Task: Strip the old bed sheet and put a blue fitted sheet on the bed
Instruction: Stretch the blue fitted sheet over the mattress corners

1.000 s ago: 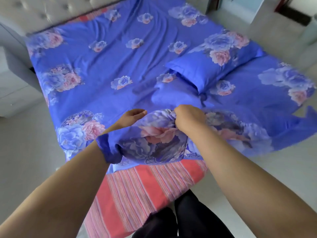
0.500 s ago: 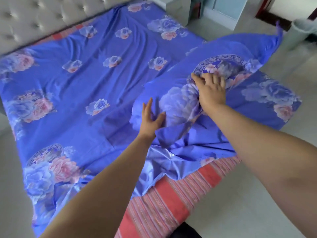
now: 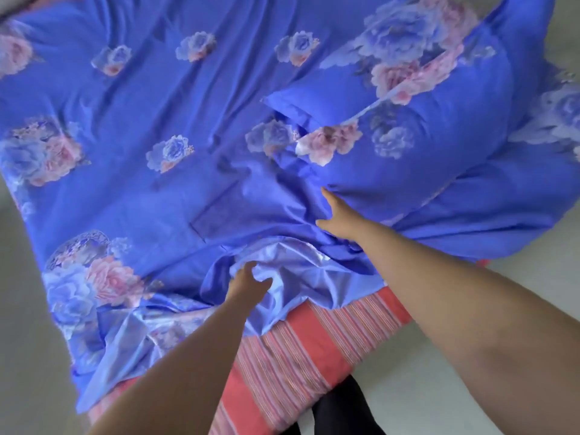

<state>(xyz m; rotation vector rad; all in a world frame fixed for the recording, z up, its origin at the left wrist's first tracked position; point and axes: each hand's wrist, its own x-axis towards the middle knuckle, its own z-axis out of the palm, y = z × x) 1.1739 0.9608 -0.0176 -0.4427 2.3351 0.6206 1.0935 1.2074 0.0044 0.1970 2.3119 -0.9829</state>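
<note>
Since a moment ago, both hands have dropped off the raised fold, so the blue floral sheet point(image 3: 194, 127) lies bunched over the striped mattress point(image 3: 301, 350), its near corner untucked. Right hand point(image 3: 340, 219) rests spread on it; left hand point(image 3: 248, 285) grips the pale underside.

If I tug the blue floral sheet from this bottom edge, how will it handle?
Probably floppy: the blue floral sheet is bunched at the left hand. Its pale underside looks smooth, so it may slide. The pillow on it could drag.
</note>
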